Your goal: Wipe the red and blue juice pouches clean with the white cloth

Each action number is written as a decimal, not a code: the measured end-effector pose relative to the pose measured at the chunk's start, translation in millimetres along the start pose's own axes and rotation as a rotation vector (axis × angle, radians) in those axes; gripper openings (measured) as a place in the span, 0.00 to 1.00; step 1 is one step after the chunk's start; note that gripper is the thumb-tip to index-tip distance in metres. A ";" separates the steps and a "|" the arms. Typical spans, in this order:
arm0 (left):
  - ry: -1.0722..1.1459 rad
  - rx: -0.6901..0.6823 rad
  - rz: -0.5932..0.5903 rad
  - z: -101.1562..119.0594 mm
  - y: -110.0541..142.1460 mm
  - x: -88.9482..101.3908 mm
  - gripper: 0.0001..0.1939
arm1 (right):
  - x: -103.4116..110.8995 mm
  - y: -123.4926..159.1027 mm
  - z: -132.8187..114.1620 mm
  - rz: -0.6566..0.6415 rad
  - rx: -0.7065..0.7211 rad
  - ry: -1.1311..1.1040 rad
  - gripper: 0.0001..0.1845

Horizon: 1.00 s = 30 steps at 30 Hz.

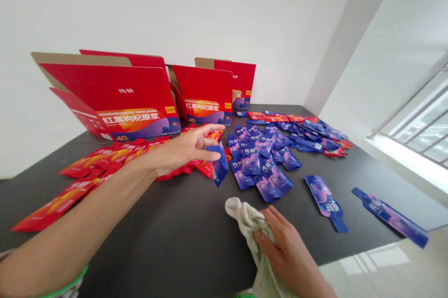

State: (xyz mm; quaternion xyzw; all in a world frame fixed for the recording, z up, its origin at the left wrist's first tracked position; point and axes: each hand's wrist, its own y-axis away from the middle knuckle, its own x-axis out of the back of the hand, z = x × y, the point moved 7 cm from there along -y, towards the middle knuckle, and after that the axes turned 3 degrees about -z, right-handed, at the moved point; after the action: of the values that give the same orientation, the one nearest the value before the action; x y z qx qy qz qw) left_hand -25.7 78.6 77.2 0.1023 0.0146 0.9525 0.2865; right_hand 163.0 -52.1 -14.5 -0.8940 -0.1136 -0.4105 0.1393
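Note:
My left hand (198, 145) reaches out over the middle of the table, fingers closed on the top end of a blue pouch (220, 167). The pouch hangs tilted just left of a pile of blue pouches (261, 149). Under and behind my left forearm lie several red pouches (122, 153). Close to the front edge, my right hand (285, 246) grips a crumpled whitish cloth (247, 216), whose bunched end sticks out past the fingers. Two single blue pouches lie apart on the right, one (324, 197) beyond my right hand and another (392, 214) near the table's corner.
Open red cartons (140, 88) stand along the wall at the back left of the dark table (168, 242). A mixed heap of blue and red pouches (315, 135) lies at the back right. A window with a railing (420, 121) is at the far right.

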 end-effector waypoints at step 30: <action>-1.197 -0.432 -0.255 33.0 -265.2 -179.6 0.17 | -10.9 -18.4 10.2 0.204 -0.222 0.211 0.15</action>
State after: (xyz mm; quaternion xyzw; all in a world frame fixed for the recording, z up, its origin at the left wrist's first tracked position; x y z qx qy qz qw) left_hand 271.3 200.6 53.1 0.5532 -0.3274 0.6708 0.3699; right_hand 157.5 -32.4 -26.3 -0.8628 0.0390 -0.4957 0.0917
